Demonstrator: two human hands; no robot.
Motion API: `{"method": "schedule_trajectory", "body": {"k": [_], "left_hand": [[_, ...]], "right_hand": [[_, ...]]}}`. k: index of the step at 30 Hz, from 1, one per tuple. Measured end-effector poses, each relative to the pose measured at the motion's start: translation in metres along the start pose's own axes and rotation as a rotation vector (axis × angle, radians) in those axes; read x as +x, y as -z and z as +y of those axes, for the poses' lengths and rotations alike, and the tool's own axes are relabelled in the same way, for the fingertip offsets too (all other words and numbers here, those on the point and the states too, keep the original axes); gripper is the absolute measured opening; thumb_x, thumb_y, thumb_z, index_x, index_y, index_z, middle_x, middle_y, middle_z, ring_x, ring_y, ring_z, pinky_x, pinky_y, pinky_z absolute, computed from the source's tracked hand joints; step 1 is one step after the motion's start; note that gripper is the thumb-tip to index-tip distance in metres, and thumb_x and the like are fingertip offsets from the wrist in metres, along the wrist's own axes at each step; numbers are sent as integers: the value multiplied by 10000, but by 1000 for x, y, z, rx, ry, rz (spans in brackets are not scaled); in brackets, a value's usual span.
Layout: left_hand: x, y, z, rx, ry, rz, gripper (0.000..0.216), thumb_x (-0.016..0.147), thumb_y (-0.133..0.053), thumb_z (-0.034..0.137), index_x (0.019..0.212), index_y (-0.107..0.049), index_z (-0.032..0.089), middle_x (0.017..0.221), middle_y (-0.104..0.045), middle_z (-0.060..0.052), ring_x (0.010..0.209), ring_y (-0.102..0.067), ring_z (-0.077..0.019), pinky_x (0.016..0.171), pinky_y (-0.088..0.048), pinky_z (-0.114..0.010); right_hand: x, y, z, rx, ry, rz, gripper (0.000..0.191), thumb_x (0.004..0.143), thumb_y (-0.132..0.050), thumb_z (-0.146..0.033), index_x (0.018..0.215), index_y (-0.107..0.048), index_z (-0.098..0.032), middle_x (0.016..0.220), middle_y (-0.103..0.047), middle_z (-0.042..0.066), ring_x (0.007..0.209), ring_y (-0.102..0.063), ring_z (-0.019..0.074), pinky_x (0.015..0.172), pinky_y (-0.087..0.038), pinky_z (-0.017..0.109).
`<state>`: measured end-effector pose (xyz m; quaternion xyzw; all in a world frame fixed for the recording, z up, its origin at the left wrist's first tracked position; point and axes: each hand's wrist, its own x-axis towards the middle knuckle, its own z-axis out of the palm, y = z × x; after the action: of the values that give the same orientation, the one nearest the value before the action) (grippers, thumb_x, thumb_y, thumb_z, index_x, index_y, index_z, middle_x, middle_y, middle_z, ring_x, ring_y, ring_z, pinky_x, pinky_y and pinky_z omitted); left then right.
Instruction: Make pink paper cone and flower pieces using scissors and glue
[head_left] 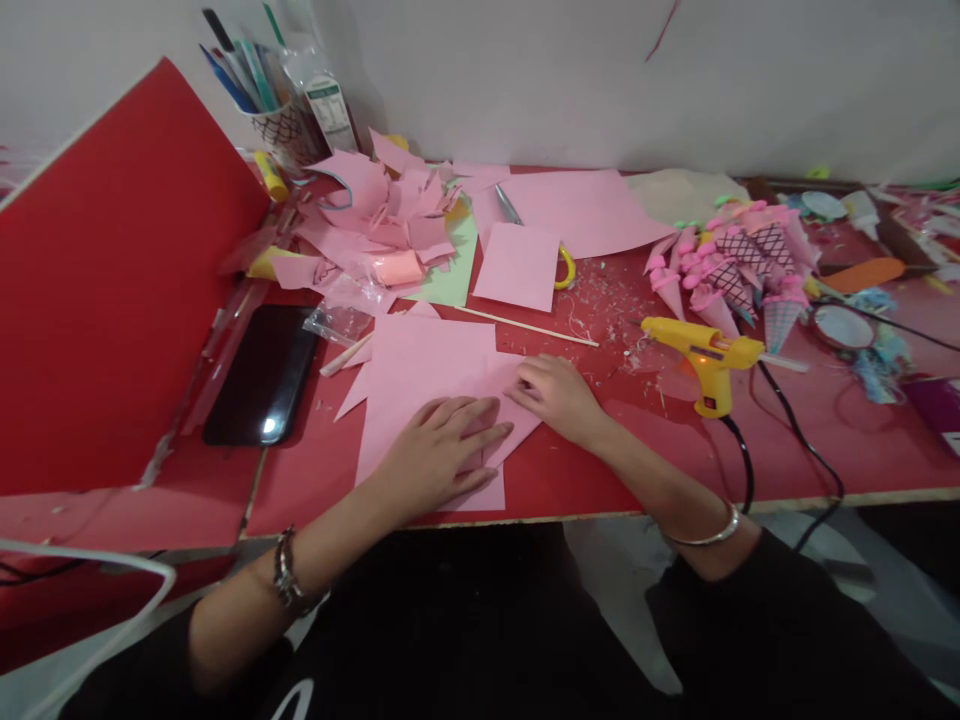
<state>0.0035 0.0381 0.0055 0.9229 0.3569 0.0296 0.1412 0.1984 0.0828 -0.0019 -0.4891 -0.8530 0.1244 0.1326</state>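
Observation:
Pink paper (427,350) lies on the red table in front of me, at least two pieces overlapping. My left hand (446,450) rests palm down on it, its fingers stretched out and slightly spread. At the paper's right side, my right hand (551,398) has its fingers curled together on a smaller pink piece (517,435), which sticks out past the large sheet. The exact grip of those fingertips is partly hidden. Just beyond the hands lie a thin wooden stick (529,326) and a pink rectangle (519,265), which partly covers yellow-handled scissors (566,268).
A yellow glue gun (705,355) stands to the right, its cord running off the front edge. Left are a black phone (262,375) and a large red board (120,300). Behind are pink scraps (405,200), a pen cup (281,135) and small decorated paper cones (739,265).

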Motion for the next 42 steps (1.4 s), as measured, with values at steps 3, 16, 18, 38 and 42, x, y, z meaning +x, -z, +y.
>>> {"method": "schedule_trajectory", "body": {"k": [3,16,18,38,42], "left_hand": [[-1,0,-2,-9,-2,-6,452,837,-379,456,1261,-382,300,1382,-332,-19,1240,-299,-213,1023,-206,-416],[-4,-2,-6,46,-68,7,461,857,-320,452,1293,-329,302,1409,-277,-25,1267,-257,-226,1028,-179,-429],[-4,-2,-6,47,-66,4,469,849,-335,455,1294,-324,307,1412,-269,-22,1268,-257,-222,1027,-183,-423],[-2,-4,-9,0,-23,15,613,733,-454,493,1296,-321,289,1409,-275,4,1276,-235,-230,1036,-162,-399],[-1,-4,-9,19,-15,13,640,733,-448,483,1311,-297,251,1408,-279,-7,1272,-246,-231,1036,-159,-398]], "right_hand": [[0,0,-1,-8,-5,-4,337,866,-359,-359,599,-449,-174,637,-512,30,619,-408,144,587,-260,260],[2,0,-3,-7,-45,-25,318,856,-385,-332,584,-433,-176,620,-504,17,607,-419,137,575,-258,257],[3,0,-4,-7,-47,-22,312,855,-386,-326,585,-438,-177,618,-503,15,605,-424,137,574,-260,257],[-70,11,-40,-65,369,-67,278,826,-448,-300,1071,-579,-277,1138,-549,66,1037,-442,204,929,-323,433],[-69,9,-42,-55,358,-38,283,813,-456,-308,1061,-586,-261,1078,-584,54,1004,-467,195,933,-326,422]]}}
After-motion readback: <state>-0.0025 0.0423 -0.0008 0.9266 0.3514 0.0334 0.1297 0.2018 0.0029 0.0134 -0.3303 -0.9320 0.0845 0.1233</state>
